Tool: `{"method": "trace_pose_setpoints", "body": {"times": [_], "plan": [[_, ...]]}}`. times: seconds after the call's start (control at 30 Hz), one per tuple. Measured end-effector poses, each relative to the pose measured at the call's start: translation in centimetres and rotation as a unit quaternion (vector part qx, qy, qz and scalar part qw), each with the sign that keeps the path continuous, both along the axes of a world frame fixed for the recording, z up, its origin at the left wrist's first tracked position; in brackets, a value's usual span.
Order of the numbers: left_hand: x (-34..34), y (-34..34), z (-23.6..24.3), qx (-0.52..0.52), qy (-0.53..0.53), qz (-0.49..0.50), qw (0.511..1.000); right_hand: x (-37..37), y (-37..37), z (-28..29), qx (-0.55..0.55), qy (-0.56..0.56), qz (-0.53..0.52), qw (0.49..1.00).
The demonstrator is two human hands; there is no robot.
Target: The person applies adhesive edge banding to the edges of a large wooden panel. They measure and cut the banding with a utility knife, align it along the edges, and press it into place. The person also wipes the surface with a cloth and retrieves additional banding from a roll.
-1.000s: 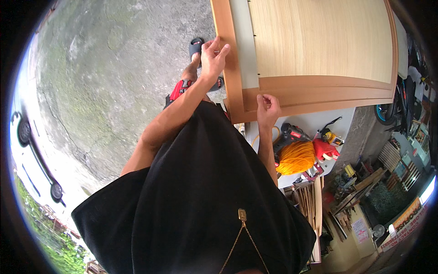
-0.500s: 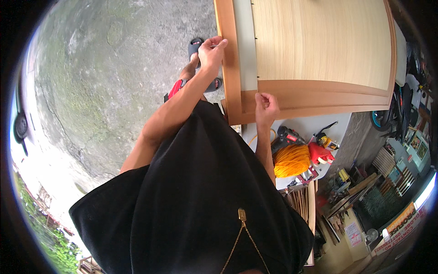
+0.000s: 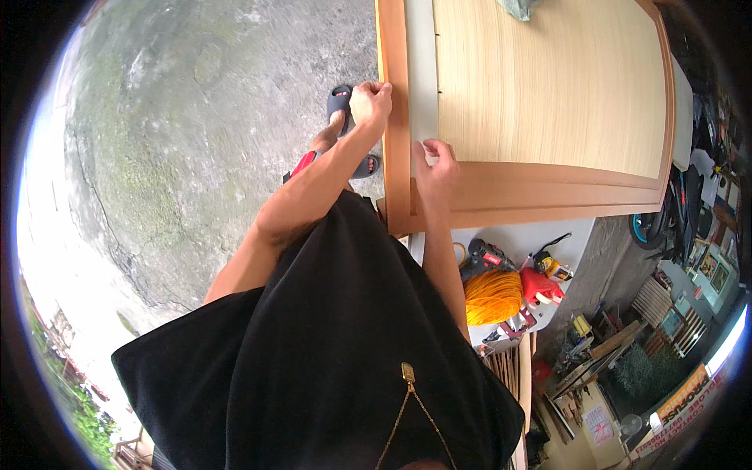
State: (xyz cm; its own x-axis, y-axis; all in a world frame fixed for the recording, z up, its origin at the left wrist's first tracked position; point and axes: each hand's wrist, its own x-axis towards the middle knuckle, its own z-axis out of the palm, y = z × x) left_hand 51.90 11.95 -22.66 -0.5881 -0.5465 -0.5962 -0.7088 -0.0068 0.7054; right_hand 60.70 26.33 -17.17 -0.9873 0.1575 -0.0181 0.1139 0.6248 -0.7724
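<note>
The panel (image 3: 548, 94) runs out of view at the top, so its far end is cut off; its brown frame (image 3: 397, 117) and pale strip (image 3: 424, 70) go with it. A grey-green rag (image 3: 518, 8) on the panel is cropped by the same edge.

The two hands are apart. The left hand (image 3: 371, 106) is curled at the frame's outer edge, its fingertips largely hidden; whether it is clamped on the edge or on something small, I cannot tell. The right hand (image 3: 439, 168) is over the strip near the frame's corner, fingers bent toward the thumb; whether it holds or touches anything is unclear.

The panel covers part of the white tabletop (image 3: 576, 235). The right forearm and black shirt (image 3: 313, 352) hide more of it, beside the orange cord (image 3: 492, 301). A red thing (image 3: 540, 288) next to the cord is hard to identify.

The drill (image 3: 486, 258) carries a red label, and the tape measure (image 3: 553, 267) a yellow one. A sign (image 3: 680, 407) in orange and white, bent by the lens, bears large lettering. A pinned-up paper (image 3: 598, 425) has print too small to read.
</note>
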Motion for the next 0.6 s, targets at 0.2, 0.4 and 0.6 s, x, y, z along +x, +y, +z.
{"method": "trace_pose_setpoints", "body": {"times": [0.2, 0.4, 0.6], "plan": [[0.1, -0.2, 1.2, 0.064, 0.032, -0.002, 0.997, -2.5, -1.3, -3.0, 0.017, -0.055, 0.023, 0.998], [0.3, -0.8, -0.6, 0.111, 0.063, 0.007, 0.992, -6.2, -2.5, -3.3, -0.048, -0.142, 0.001, 0.989], [0.3, -1.4, -0.1, 0.131, 0.056, -0.007, 0.990, -9.2, -1.7, -4.4, -0.123, -0.251, 0.016, 0.960]]}}
